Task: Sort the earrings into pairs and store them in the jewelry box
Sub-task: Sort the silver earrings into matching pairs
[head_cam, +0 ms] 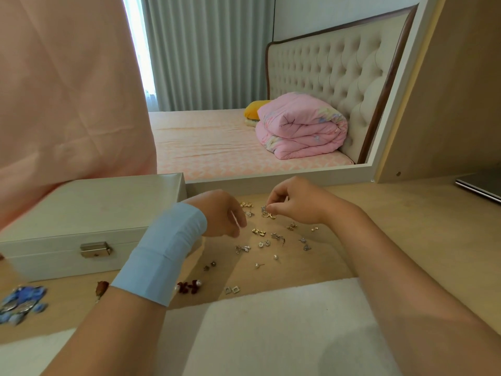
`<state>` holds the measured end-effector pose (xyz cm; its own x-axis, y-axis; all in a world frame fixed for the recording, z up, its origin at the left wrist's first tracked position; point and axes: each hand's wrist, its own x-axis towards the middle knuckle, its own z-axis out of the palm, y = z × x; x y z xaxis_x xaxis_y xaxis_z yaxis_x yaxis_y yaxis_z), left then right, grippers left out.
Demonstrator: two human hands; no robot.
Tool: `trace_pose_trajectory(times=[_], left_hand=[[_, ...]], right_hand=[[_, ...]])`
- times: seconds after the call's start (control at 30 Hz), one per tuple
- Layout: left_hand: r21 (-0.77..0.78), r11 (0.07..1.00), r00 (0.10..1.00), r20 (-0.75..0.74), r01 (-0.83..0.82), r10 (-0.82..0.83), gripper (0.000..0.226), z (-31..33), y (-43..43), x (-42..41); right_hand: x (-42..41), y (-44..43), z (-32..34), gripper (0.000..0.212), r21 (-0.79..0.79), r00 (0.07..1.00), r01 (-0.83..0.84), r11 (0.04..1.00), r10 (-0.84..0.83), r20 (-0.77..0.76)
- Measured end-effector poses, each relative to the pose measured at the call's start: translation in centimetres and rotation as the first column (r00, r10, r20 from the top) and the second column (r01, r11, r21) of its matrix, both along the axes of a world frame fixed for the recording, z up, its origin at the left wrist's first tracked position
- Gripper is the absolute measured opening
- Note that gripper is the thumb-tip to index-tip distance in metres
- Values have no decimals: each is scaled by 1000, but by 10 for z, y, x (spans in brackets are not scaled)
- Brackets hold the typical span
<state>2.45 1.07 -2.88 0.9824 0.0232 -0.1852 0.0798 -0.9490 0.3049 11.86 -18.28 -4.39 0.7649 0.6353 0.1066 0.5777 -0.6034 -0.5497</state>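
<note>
Right of the jewelry box (89, 213), its clasp (95, 250) facing the person, earrings (259, 232) strew the counter (393, 213). The right grip (298, 204) pinches a silver earring (263, 208); the left grip (219, 213) is curled, hold unclear.

Light wooden table (379, 240); closed white jewelry box (81, 213), scattered earrings (259, 232), white towel (271, 321)
</note>
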Motion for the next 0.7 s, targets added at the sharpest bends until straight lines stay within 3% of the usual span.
trace_pose_trajectory(times=[0.17,0.3,0.37,0.47,0.53,0.63,0.7], left_hand=[[-302,953,965,249,-6,85,20,3,-2,3],[-339,941,935,331,-11,130,5,-6,-4,7],[-325,945,920,361,-31,154,7,-10,0,9],[-311,949,908,380,-56,178,9,-13,3,9],[-317,947,908,376,-60,184,10,-14,2,10],[-321,945,908,378,-57,183,11,-14,-3,12],[-342,938,908,375,-54,189,9,-15,-8,16]], right_hand=[[-4,7,1,11,175,987,-41,984,67,-145],[-7,9,3,14,239,975,-20,971,72,-210],[-7,4,4,13,147,979,-33,989,61,-194],[-8,-2,3,10,-175,980,-63,983,28,-198],[-8,-2,0,15,-285,979,-62,957,3,-202],[-5,-4,0,9,-228,979,-57,972,9,-205],[0,-13,5,4,-52,979,10,999,-21,-205]])
